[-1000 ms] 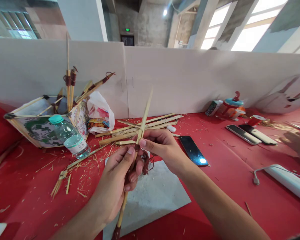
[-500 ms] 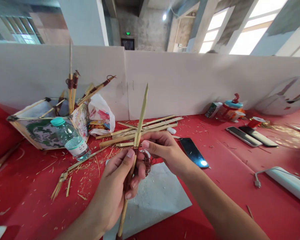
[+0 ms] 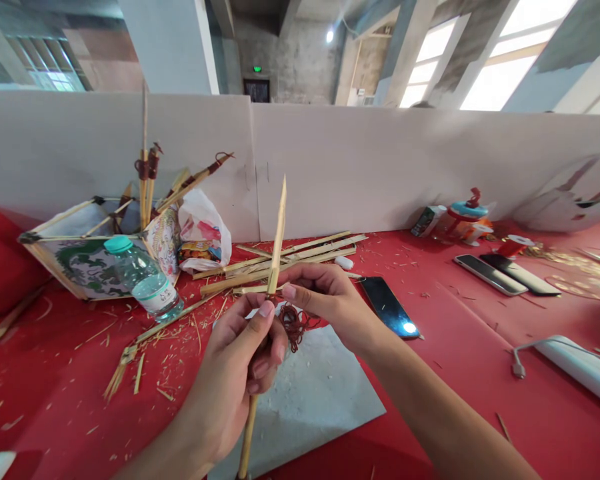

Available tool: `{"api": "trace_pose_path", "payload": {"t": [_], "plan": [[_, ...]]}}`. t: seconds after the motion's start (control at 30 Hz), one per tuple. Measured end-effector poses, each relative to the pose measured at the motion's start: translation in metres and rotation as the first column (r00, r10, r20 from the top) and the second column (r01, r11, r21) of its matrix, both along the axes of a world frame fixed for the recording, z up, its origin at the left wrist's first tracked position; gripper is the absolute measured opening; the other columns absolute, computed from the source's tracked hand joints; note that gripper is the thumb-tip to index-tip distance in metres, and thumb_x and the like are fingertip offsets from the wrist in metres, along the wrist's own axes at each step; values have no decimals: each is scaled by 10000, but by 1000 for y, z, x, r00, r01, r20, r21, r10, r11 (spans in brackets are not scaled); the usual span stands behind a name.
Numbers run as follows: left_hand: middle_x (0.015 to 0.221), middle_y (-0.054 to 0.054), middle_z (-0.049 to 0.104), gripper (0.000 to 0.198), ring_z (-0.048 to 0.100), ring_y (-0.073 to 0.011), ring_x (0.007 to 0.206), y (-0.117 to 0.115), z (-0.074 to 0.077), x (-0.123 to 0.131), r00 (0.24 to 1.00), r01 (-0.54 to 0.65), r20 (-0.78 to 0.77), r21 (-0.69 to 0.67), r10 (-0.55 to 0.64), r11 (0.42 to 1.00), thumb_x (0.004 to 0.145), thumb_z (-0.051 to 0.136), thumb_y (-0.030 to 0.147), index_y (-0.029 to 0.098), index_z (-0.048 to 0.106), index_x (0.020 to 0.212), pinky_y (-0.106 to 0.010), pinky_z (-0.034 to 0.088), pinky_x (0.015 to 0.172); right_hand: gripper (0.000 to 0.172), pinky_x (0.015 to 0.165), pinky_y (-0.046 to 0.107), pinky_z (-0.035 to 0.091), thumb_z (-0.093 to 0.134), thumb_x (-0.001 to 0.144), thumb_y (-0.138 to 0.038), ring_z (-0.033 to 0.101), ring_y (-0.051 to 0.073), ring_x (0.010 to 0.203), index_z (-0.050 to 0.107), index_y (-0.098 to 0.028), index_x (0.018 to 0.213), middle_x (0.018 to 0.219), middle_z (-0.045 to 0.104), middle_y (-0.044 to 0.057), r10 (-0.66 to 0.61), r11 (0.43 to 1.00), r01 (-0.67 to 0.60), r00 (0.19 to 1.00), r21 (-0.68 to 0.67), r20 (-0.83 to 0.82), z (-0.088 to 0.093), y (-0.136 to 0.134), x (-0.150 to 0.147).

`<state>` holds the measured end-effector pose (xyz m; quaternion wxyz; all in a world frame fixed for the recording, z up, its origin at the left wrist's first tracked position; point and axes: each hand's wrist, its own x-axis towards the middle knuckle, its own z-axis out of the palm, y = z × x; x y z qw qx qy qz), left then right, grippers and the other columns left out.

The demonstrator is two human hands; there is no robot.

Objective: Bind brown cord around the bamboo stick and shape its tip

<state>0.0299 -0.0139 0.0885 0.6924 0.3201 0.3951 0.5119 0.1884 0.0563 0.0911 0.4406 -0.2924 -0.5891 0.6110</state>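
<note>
Bamboo stick [image 3: 279, 233], just one in the hands, is held tip-up and leaning slightly right above the grey sheet [image 3: 325, 393], its lower part running down over the sheet's left side. The left hand [image 3: 241, 353] reaches in from the left of the sheet, fingers curled round the stick and thumb laid along its front. The right hand [image 3: 333, 303] comes from the sheet's right, palm turned inward, wrist slightly bent, thumb and forefinger brought close together beside the stick; whether they pinch anything I cannot tell. One tangle of brown thread [image 3: 293, 327] hangs between the hands, over the sheet's far edge. Beyond the sheet lie several overlapping bamboo strips [image 3: 310, 252], too crossed to count. One bottle [image 3: 153, 287], one picture-sided box [image 3: 85, 267] and one plastic bag [image 3: 200, 213] stand left of it; three phones [image 3: 387, 307] lie to its right.
</note>
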Motion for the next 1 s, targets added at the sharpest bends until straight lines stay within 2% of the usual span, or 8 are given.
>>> {"api": "trace_pose_path", "payload": {"t": [0.17,0.37,0.5,0.6,0.7,0.77,0.87,1.0], "plan": [[608,69,504,312,283,-36,478,2,-2,0,1000,-25,-11,7,25,1000,901,738,459,212,549,923,-160,205,430,263,428,244,406,782,846,-398,480,93,457,721,-205,1014,631,587,-45,13,1000,-13,993,-1,121,2,-6,1],[678,67,525,344,363,-31,500,4,-2,1,993,-108,-47,-26,106,994,839,809,427,219,549,924,-146,232,428,132,501,242,396,747,855,-295,531,104,557,674,-185,856,651,608,-21,-171,972,123,954,201,246,11,-19,0],[712,65,514,348,365,-30,515,3,-1,1,993,-118,2,-58,118,991,823,829,407,221,558,937,-139,251,426,71,499,237,338,681,892,-252,469,88,545,688,-194,852,614,568,-43,-318,909,176,879,378,356,15,-29,-1],[711,66,498,365,361,-32,526,3,-2,2,987,-159,23,-55,161,986,791,860,382,220,575,952,-132,280,433,49,499,234,326,671,892,-210,432,74,525,718,-197,887,612,563,-54,-446,824,209,812,526,377,16,-35,-2],[716,61,514,363,383,-38,537,2,-2,2,979,-193,49,-48,196,980,782,868,361,222,583,957,-130,319,447,81,535,239,348,660,896,-178,467,76,556,740,-185,903,645,605,-40,-478,774,182,796,606,371,18,-38,-4],[736,51,545,344,405,-42,543,1,-2,1,974,-211,71,-42,214,977,795,854,361,221,574,940,-134,336,452,134,551,243,356,633,928,-190,480,79,570,737,-178,845,648,614,-30,-413,800,126,824,587,387,19,-37,-3],[744,47,565,325,428,-46,547,0,1,0,967,-239,83,-31,241,971,815,834,364,228,567,939,-134,352,458,274,554,243,359,591,984,-236,472,76,558,698,-167,741,622,582,-31,-257,884,55,887,465,385,18,-33,-1],[731,52,553,294,420,-49,543,-2,3,-1,977,-199,78,-17,200,980,846,805,370,230,560,928,-137,340,446,283,531,239,341,623,992,-321,433,74,555,732,-156,789,631,540,-37,-137,950,46,951,310,277,13,-23,-1]]}}
